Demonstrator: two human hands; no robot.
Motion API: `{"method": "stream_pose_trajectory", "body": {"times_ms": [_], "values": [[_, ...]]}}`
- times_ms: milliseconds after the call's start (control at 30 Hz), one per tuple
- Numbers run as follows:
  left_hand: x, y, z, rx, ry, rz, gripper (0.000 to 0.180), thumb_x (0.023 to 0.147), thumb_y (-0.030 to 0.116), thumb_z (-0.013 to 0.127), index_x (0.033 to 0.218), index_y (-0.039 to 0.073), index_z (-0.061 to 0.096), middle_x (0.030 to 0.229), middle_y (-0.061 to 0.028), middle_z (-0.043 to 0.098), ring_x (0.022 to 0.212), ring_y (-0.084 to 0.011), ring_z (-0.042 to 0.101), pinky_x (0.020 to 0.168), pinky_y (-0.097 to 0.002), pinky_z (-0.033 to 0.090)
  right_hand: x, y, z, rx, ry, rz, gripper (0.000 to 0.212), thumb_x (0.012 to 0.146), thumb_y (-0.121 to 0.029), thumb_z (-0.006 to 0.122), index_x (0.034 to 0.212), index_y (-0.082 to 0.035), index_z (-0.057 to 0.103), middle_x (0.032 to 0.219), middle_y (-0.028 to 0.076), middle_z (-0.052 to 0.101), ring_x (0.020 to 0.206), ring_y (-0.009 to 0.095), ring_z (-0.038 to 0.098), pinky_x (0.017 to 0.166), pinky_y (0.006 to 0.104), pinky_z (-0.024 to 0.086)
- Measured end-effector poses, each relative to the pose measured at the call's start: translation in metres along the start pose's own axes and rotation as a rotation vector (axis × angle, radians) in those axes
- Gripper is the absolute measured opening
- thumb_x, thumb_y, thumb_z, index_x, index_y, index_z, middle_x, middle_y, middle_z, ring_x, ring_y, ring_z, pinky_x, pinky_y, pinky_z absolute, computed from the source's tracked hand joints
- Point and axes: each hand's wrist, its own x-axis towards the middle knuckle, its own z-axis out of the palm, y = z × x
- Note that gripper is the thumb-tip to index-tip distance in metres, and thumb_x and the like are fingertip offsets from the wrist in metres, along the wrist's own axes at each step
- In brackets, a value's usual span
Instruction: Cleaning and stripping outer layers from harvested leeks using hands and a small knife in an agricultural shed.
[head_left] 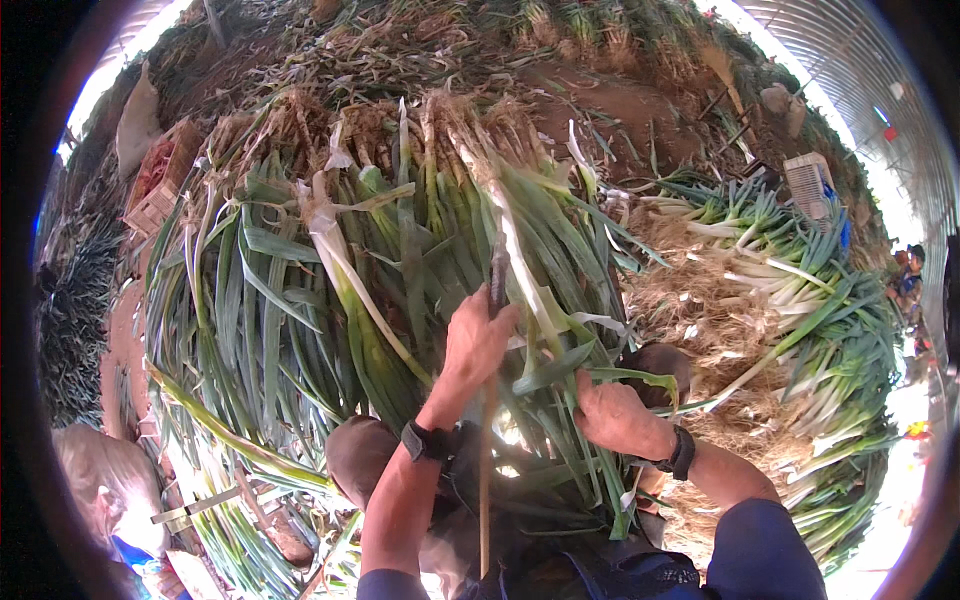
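A thick heap of leeks [400, 240] lies in front of me, roots at the far end and green leaves hanging toward me. My left hand [480, 335] is closed around a slim tool [498, 265] whose dark, narrow upper part sticks up past the fingers; its exact kind cannot be made out. Below that hand runs a thin light-brown strip [487, 470], perhaps part of the same tool. To the right, my right hand [612, 412] is closed on the green leaves of a leek [515, 245] with a long white stalk. The fingertips there are partly hidden.
More leeks [840, 330] form a curved row on the right, beside a strip of dry roots [700, 300]. Crates stand at the far left [162, 175] and far right [806, 185]. A person [910, 270] is at the right rim. My knees flank the heap's near end.
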Motion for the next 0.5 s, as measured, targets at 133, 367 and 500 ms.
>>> {"method": "stream_pose_trajectory", "body": {"times_ms": [133,367,500], "values": [[0.009,0.002,-0.003,-0.054,-0.026,-0.018,0.046,0.090,0.033,0.062,0.116,-0.005,0.063,0.089,-0.0110,0.064,0.084,-0.0185,0.058,0.081,-0.0336,0.049,-0.001,0.004,-0.008,0.025,0.006,0.007,0.054,0.082,-0.008,0.064,0.124,0.018,0.043,0.061,0.022,0.060,0.055,0.044,0.061,0.053,0.0535,0.048],[-0.049,0.034,-0.014,-0.287,-0.031,0.068,0.066,0.089,0.031,0.068,0.143,-0.003,0.051,0.097,-0.0085,0.059,0.085,-0.0166,0.053,0.079,-0.0323,0.048,0.073,0.023,-0.123,0.676,0.374,0.059,0.063,0.095,-0.015,0.062,0.151,0.002,0.038,0.138,0.027,0.056,0.124,0.034,0.061,0.107,0.0488,0.051],[-0.096,0.016,-0.023,0.147,0.023,0.529,0.077,0.084,0.018,0.073,0.147,-0.012,0.039,0.103,-0.0221,0.056,0.086,-0.0357,0.059,0.076,-0.0397,0.051,0.126,0.020,-0.172,0.693,0.343,-0.095,0.065,0.097,-0.011,0.062,0.156,-0.004,0.035,0.139,0.022,0.056,0.114,0.028,0.065,0.106,0.0455,0.052]]}}
